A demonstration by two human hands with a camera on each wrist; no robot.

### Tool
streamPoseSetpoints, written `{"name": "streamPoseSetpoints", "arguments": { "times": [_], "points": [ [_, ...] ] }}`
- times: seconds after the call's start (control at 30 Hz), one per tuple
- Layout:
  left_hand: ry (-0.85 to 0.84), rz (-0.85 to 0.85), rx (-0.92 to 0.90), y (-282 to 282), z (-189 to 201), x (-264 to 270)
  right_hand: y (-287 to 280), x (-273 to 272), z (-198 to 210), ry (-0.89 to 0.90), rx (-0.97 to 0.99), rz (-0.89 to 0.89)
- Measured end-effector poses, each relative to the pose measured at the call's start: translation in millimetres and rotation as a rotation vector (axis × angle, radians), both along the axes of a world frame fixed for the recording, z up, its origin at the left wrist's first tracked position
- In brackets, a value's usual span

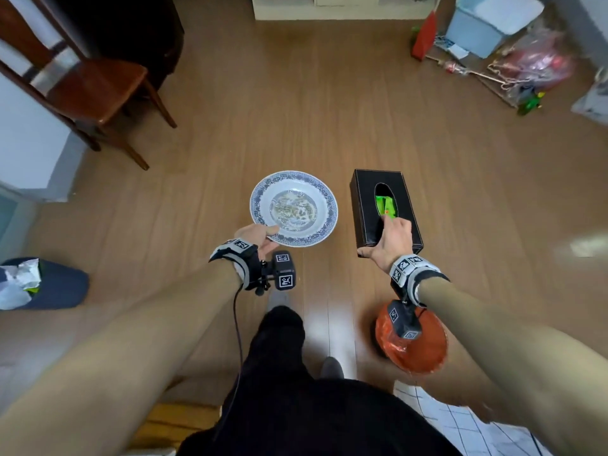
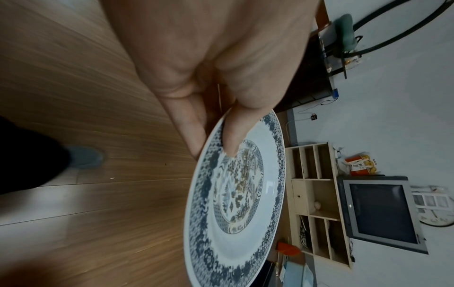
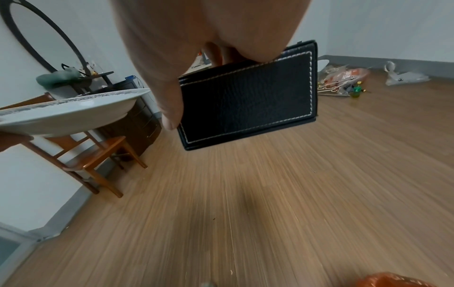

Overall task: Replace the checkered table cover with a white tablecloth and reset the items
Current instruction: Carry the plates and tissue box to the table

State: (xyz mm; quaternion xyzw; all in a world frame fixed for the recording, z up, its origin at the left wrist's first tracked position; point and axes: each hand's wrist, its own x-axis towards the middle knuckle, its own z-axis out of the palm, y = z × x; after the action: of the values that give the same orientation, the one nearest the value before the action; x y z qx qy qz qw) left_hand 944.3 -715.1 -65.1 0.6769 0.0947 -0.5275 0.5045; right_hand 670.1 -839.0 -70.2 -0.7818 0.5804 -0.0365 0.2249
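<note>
Standing over the wood floor, the person carries two things: left hand pinching one plate by its near rim, right hand gripping one black tissue box beside it

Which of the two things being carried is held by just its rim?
The blue-patterned plate, pinched at its rim by the left hand; the black tissue box is gripped end-on.

The right hand grips a black leather box with white stitching above the wooden floor; a white plate floats left of it.
</note>
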Motion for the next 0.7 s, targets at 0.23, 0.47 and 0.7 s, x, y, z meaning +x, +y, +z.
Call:
{"name": "streamPoseSetpoints", "arguments": {
  "times": [0.23, 0.47, 0.7],
  "points": [
    [0.063, -0.211, 0.040, -155, -22, 86, -100, 89, -11, 0.038, 0.045, -0.159],
    [-0.038, -0.411, 0.109, -306, 2, 148, -189, 125, 7, 0.038, 0.079, -0.373],
    [-0.068, -0.604, 0.115, -458, -1, 139, -295, 126, -4, 0.029, 0.113, -0.582]
  ]
}}
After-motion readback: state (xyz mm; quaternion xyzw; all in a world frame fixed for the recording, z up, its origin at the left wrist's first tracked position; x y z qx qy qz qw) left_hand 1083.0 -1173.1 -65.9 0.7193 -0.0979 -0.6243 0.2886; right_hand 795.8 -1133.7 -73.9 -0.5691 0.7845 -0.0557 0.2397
